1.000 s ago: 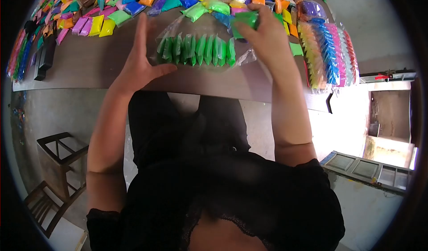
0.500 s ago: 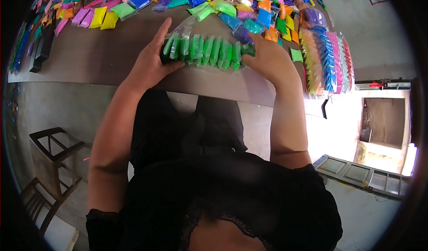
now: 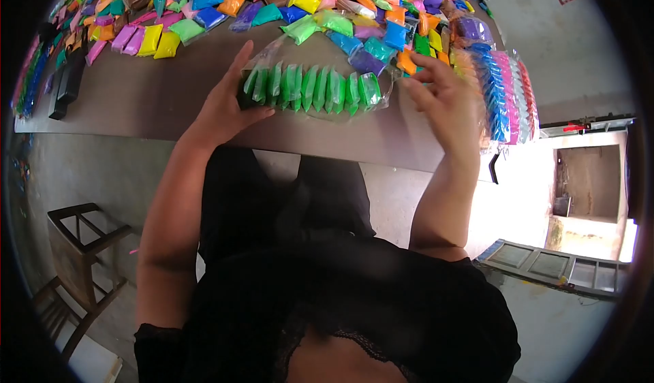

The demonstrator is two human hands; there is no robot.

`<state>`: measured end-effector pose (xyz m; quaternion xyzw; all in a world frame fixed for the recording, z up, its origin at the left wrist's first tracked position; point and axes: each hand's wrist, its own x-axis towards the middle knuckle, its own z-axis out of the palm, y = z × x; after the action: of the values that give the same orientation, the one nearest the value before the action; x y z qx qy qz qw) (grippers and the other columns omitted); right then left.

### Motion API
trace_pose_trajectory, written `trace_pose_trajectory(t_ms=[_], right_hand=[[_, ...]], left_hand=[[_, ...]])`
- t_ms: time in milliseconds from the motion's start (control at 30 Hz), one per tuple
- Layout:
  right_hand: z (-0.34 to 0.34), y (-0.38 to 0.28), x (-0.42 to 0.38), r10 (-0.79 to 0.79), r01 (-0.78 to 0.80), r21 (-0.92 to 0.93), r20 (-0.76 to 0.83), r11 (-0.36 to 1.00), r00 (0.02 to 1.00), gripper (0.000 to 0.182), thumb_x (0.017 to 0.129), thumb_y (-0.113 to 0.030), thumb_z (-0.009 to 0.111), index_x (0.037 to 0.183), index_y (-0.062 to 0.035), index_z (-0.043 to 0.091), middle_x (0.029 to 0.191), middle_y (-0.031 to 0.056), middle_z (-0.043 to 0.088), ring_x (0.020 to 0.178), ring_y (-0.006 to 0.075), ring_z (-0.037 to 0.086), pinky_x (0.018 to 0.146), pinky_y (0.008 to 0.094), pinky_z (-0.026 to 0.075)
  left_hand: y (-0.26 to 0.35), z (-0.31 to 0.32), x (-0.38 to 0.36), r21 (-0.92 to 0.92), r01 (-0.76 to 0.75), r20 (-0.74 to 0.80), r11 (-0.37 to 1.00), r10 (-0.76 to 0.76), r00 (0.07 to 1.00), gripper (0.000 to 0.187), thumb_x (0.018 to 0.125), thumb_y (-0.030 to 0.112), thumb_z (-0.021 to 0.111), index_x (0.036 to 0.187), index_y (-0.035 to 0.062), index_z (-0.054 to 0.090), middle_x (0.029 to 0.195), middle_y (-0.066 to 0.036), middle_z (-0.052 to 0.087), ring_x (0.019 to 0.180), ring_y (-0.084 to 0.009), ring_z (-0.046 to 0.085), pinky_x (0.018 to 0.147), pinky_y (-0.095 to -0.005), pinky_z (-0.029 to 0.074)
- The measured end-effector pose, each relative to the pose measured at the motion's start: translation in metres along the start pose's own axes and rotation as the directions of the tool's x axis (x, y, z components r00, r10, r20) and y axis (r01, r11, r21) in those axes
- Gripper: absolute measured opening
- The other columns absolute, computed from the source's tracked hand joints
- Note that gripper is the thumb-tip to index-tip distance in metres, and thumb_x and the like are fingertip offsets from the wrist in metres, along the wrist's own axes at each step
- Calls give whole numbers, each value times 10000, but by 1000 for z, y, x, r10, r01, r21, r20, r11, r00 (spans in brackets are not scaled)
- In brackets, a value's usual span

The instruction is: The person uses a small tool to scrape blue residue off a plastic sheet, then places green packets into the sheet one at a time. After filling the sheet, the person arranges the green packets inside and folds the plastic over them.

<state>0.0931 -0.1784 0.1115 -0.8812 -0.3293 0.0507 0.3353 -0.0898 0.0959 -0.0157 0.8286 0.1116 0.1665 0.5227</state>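
Note:
A clear plastic bag holding a row of green packets lies near the table's front edge. My left hand grips the bag's left end, thumb along the near side and fingers along the far side. To the right of the bag is my right hand, its thumb and fingers apart and nothing visible between them. Its fingertips are close to the bag's loose clear end, beside an orange packet. A purple packet rests just behind the row.
Loose colourful packets cover the table's far side. At the right stand bagged rows of packets, among them a blue row. A dark long object lies at the left. A wooden chair is on the floor to the left.
My right hand has let go of the bag's right end and moved right, its fingers opening. My left hand stays at the left end. The rightmost green packet now shows fully.

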Motion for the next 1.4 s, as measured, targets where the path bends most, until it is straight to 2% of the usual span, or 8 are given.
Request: trace_pose_trajectory(t_ms=[100,200,300,467,800,1133,1233,1400], right_hand=[[-15,34,0,56,-42,180,-74,983,996,455,761,-76,809,1192,-3,682,923,27,665,773,124,582,731,275,504],[11,90,10,45,-86,201,201,976,979,734,662,-60,871,1343,-34,598,1132,36,644,976,145,572,858,283,491],[56,116,10,-59,0,376,145,927,988,832,651,-81,880,1412,-61,544,1161,49,648,1035,173,573,921,305,482],[68,113,10,-61,34,297,82,954,995,881,635,-95,880,1441,-106,525,1231,90,657,1121,221,592,999,344,461],[60,116,-8,-125,118,161,34,980,992,848,631,-107,879,1411,-103,545,1170,92,656,1112,278,583,989,369,473],[68,114,-9,-312,318,51,-95,947,945,572,662,-133,870,1189,-51,664,1111,129,668,1082,315,598,944,402,493],[73,109,-4,-68,86,184,-102,979,992,485,677,-135,860,1119,-35,688,1131,137,672,1094,317,602,956,411,496],[74,109,-4,-190,206,60,-198,977,961,431,717,-97,818,1122,-38,684,1174,132,671,1100,315,606,927,396,505]], left_hand=[[-9,-14,1,-181,-94,-12,979,93,996,1042,739,50,852,1592,105,256,1493,-90,497,1372,-204,458,1152,-365,342],[-9,-34,-4,-55,-64,86,996,69,994,749,796,77,815,1469,58,487,1367,-113,611,1298,-202,541,1110,-341,391],[-7,-40,-1,-29,71,117,997,-67,991,629,828,56,785,1412,44,553,1314,-99,643,1236,-173,571,1075,-323,418],[0,-26,2,-30,82,5,996,-82,997,419,837,64,789,1235,16,666,1162,-60,692,1111,-143,621,1000,-308,468],[5,-25,7,37,-25,119,999,20,993,1079,686,36,862,1588,117,275,1520,-133,454,1359,-244,461,1151,-375,342],[-3,6,14,-85,-26,-31,996,23,999,970,739,-25,837,1556,104,329,1389,-113,566,1223,-193,564,1037,-343,463],[-7,10,12,0,-121,-148,993,120,982,945,752,-20,830,1549,98,336,1352,-116,591,1192,-188,582,1015,-342,477],[-10,7,8,81,-66,-147,995,77,986,958,747,61,849,1552,96,329,1378,-145,568,1233,-226,571,1048,-359,455]])
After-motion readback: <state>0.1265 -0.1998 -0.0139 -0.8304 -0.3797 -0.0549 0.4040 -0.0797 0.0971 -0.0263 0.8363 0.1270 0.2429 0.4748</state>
